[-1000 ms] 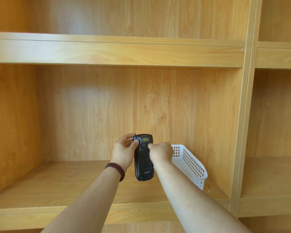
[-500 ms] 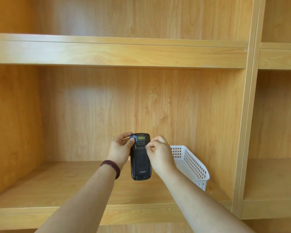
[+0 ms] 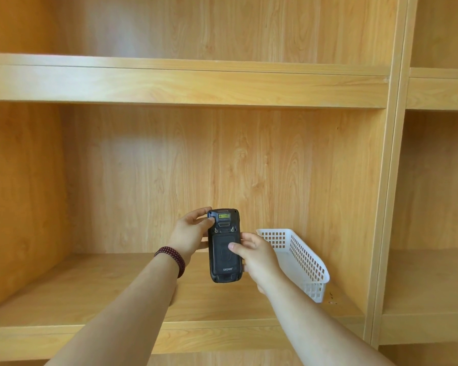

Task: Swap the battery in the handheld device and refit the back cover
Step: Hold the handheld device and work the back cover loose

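The device [image 3: 224, 247] stands upright, back cover facing the person; left hand [image 3: 189, 233] pinches its top, right hand [image 3: 258, 256] grips its side, thumb on the cover.

Bare forearms; a dark red beaded bracelet [image 3: 171, 258] circles the left wrist.

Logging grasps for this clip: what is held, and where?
The handheld device, back cover facing the camera: left hand grips its top left corner, right hand its right edge, thumb on the cover.
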Demonstrator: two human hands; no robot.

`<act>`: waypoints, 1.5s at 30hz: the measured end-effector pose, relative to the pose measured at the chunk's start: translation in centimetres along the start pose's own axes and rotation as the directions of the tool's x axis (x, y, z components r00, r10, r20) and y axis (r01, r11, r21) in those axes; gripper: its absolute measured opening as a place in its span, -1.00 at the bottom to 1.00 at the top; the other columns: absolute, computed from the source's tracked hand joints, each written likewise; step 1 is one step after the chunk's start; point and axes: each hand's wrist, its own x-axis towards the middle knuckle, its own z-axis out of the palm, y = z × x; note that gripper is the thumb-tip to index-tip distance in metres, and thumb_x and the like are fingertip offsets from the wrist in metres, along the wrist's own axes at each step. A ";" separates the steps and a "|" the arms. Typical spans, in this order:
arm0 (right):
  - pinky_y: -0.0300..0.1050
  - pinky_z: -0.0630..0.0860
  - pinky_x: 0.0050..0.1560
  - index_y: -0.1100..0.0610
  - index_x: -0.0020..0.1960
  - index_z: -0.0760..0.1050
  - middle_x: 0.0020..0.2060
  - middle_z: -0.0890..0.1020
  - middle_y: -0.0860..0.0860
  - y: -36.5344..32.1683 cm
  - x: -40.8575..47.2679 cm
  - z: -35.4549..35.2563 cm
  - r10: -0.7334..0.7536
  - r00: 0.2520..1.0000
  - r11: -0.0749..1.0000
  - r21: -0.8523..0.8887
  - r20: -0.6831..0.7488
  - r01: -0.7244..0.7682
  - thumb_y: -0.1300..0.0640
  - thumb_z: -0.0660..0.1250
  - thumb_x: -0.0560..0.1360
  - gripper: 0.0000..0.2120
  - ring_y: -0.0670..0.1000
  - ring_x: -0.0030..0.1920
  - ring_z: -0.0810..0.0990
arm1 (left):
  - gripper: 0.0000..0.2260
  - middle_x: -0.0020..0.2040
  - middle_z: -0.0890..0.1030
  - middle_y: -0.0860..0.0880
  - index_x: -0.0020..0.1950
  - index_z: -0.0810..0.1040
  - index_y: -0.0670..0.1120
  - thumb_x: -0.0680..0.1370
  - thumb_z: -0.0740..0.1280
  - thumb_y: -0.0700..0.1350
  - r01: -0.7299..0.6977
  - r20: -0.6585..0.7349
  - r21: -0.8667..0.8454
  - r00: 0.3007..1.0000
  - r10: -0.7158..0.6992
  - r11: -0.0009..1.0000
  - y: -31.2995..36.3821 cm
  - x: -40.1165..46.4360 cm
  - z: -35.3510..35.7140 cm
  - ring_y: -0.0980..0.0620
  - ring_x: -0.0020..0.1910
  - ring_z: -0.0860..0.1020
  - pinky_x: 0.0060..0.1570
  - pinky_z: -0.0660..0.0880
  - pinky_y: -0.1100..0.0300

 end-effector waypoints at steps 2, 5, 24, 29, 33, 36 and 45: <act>0.19 0.58 0.16 0.13 0.31 0.48 0.08 0.68 0.00 0.2 0.1 -0.2 0.002 1.000 1.000 0.000 0.004 -0.002 0.19 0.41 0.50 -0.61 0.04 0.06 0.67 | -0.76 -0.11 0.72 -0.05 0.18 0.56 -0.01 0.56 0.34 -0.26 0.025 0.039 -0.009 0.999 -0.024 1.000 0.1 0.0 -0.1 0.04 -0.23 0.68 -0.31 0.63 0.13; 0.10 0.62 0.10 0.13 0.33 0.44 0.08 0.66 -0.04 0.4 0.3 -0.1 -0.028 1.000 0.999 -0.045 0.006 0.029 0.15 0.43 0.49 -0.56 -0.01 0.05 0.66 | -0.76 -0.10 0.73 -0.05 0.19 0.55 -0.04 0.57 0.33 -0.28 0.023 0.037 -0.011 0.999 -0.023 1.000 0.0 0.0 -0.2 0.05 -0.24 0.68 -0.32 0.62 0.14; -0.07 0.46 0.00 -0.05 0.16 0.32 0.11 0.29 0.01 0.5 -0.6 3.9 -0.562 0.825 0.441 -0.864 -0.056 0.242 -0.26 0.40 0.26 -0.42 0.07 0.11 0.30 | -0.77 -0.06 0.73 -0.05 0.13 0.57 0.00 0.56 0.34 -0.28 -0.014 -0.006 -0.024 1.000 0.014 1.000 -0.4 0.0 0.3 -0.02 -0.11 0.68 -0.30 0.63 0.12; -0.08 0.48 -0.07 -0.03 0.04 0.26 -0.01 0.21 -0.03 0.4 -0.3 4.1 -0.551 0.832 0.479 -0.840 -0.062 0.255 -0.14 0.43 0.23 -0.49 0.04 0.03 0.24 | -0.77 -0.09 0.74 -0.03 0.10 0.58 0.03 0.56 0.35 -0.28 -0.006 -0.014 -0.017 1.000 0.005 1.000 -0.9 0.1 0.3 -0.04 -0.09 0.69 -0.25 0.64 0.06; -0.08 0.51 -0.15 -0.05 0.03 0.23 -0.03 0.23 -0.05 0.8 -0.5 4.1 -0.573 0.819 0.476 -0.830 -0.041 0.291 -0.13 0.42 0.25 -0.50 0.04 0.02 0.30 | -0.78 -0.06 0.73 -0.07 0.10 0.57 0.00 0.56 0.34 -0.29 0.005 -0.034 -0.024 0.999 -0.006 1.000 -1.0 0.2 0.0 -0.05 -0.09 0.69 -0.28 0.64 0.07; -0.09 0.52 -0.16 -0.04 0.05 0.25 0.00 0.28 -0.04 1.1 -0.8 4.2 -0.599 0.798 0.480 -0.825 -0.059 0.299 -0.19 0.43 0.27 -0.49 0.01 0.01 0.31 | -0.78 -0.03 0.72 -0.09 0.12 0.57 -0.01 0.56 0.34 -0.29 0.008 -0.032 -0.025 0.999 -0.009 1.000 -1.0 0.4 -0.1 -0.06 -0.08 0.69 -0.28 0.64 0.07; -0.06 0.57 -0.25 0.01 0.12 0.37 0.09 0.39 -0.03 0.0 -1.2 4.5 -0.600 0.797 0.461 -0.844 -0.067 0.276 -0.08 0.42 0.37 -0.59 0.04 0.07 0.42 | -0.77 -0.04 0.72 -0.07 0.14 0.57 0.00 0.56 0.35 -0.27 0.004 -0.015 -0.011 1.000 -0.005 1.000 -1.6 0.4 -0.2 0.05 -0.19 0.69 -0.34 0.61 0.18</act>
